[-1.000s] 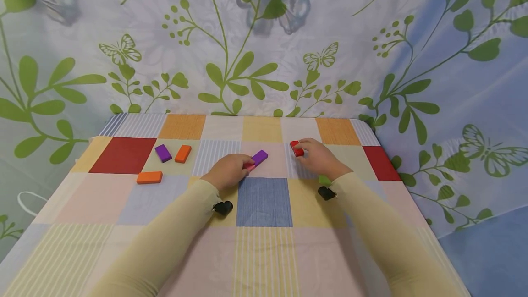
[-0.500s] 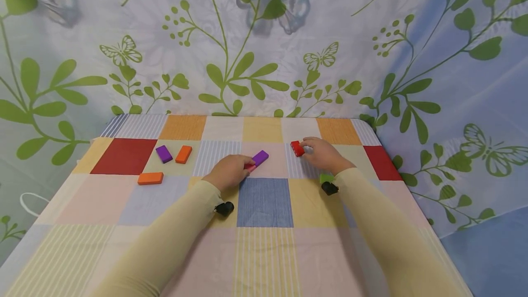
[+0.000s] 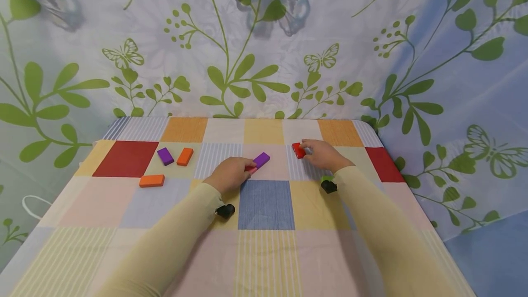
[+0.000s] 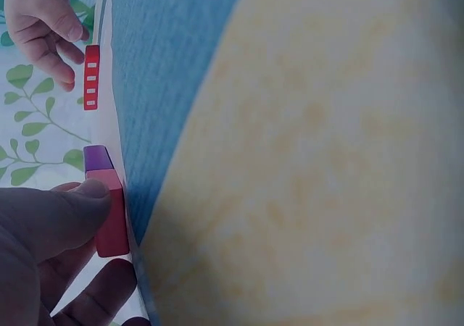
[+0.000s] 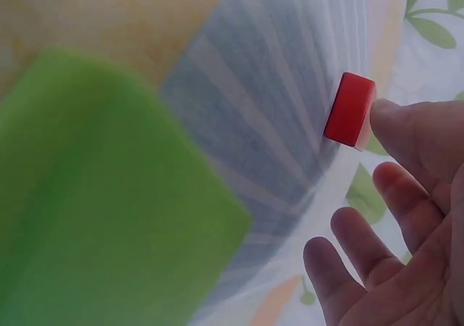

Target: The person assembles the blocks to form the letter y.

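Observation:
My left hand (image 3: 231, 174) pinches a pink block (image 4: 112, 217) between thumb and fingers, low over the cloth. A purple block (image 3: 261, 159) lies in line with its far end. My right hand (image 3: 323, 155) is at a small red block (image 3: 299, 150), which lies on the cloth. White rectangular marks run along the red block's side in the left wrist view. In the right wrist view the thumb tip is right at the red block (image 5: 350, 110), while the other fingers spread loosely away from it. A green block (image 5: 109, 203) lies below the right wrist, large and blurred there.
Over to the left lie another purple block (image 3: 165, 156) and two orange blocks (image 3: 185, 156), one of them nearer (image 3: 151, 180). A patchwork cloth (image 3: 266, 205) covers the table. Leaf-patterned curtains (image 3: 264, 45) hang behind it and at the sides.
My right hand has drawn back slightly to the right, uncovering more of the red block. The left hand keeps its hold on the pink block. The head view has shifted slightly.

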`<state>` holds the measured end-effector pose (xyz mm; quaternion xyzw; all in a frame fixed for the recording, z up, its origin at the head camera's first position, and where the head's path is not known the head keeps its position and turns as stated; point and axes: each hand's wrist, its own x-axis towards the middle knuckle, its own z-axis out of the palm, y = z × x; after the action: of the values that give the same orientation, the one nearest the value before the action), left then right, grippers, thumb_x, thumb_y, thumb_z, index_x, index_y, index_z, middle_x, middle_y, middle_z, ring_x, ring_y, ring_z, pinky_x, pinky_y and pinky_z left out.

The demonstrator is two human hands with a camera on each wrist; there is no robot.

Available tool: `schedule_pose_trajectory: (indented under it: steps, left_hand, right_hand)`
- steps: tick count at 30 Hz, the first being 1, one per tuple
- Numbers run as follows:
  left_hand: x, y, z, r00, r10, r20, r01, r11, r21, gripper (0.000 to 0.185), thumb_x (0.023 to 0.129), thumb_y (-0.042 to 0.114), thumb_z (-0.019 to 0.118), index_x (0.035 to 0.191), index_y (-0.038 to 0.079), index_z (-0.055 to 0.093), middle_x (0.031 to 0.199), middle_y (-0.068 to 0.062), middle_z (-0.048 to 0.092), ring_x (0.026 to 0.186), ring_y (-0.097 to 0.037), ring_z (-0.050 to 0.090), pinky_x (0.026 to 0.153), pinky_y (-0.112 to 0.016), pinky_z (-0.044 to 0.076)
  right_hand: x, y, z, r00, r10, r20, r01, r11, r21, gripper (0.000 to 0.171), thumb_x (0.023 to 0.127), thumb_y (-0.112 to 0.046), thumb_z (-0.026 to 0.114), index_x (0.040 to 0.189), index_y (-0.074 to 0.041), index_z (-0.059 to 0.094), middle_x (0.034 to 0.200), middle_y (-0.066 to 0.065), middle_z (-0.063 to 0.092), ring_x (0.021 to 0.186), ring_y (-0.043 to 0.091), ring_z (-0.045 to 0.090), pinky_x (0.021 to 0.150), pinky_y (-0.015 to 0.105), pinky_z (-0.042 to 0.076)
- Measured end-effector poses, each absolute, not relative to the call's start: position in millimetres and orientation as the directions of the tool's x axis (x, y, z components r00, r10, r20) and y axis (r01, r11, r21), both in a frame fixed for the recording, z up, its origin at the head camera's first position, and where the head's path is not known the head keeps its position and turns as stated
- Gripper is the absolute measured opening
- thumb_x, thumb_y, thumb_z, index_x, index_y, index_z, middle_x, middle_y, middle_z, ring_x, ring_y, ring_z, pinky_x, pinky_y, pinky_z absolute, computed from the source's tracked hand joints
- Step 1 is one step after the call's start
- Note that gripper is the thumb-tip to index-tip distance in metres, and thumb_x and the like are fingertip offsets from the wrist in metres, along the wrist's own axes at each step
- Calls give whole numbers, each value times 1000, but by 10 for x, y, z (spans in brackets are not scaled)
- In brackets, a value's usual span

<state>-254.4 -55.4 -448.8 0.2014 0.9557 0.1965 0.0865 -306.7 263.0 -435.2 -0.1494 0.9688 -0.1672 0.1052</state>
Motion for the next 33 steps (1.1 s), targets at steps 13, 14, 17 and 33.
schedule_pose_trajectory:
  steps: [13, 14, 17, 33]
  left_hand:
    - [-2560, -549, -4525, -904, 419, -87, 351, 842, 409, 37, 101, 22, 70, 138, 17, 70, 133, -6, 73, 112, -24, 67, 107, -45, 53]
    - [-2561, -549, -4523, -904, 417, -90, 349, 843, 409, 38, 101, 22, 70, 139, 17, 70, 134, -6, 73, 113, -25, 66, 107, -45, 53]
    - [-2561, -547, -4515, -905, 416, -92, 347, 844, 410, 37, 101, 21, 70, 139, 17, 70, 134, -6, 73, 112, -25, 66, 107, -45, 53]
    - [-2556, -552, -4510, -905, 416, -87, 350, 845, 405, 38, 101, 21, 70, 139, 17, 70, 136, -7, 72, 113, -25, 67, 108, -45, 53]
  right_hand:
    - [-3051, 2639, -4402, -920, -368, -134, -297, 880, -372, 43, 101, -8, 66, 144, -4, 63, 162, 16, 48, 147, 44, 48, 111, 54, 49]
    - [-3048, 2637, -4405, -921, -366, -132, -298, 882, -366, 43, 101, -8, 66, 143, -5, 63, 161, 17, 49, 145, 44, 50, 109, 53, 50]
    - [-3043, 2631, -4408, -927, -351, -135, -283, 886, -367, 43, 101, -8, 66, 144, -6, 63, 159, 18, 52, 142, 42, 53, 105, 52, 52]
    - [-3132, 2624, -4395, -914, -373, -158, -285, 869, -405, 37, 99, -6, 68, 137, -3, 69, 168, 14, 40, 154, 43, 37, 120, 55, 42]
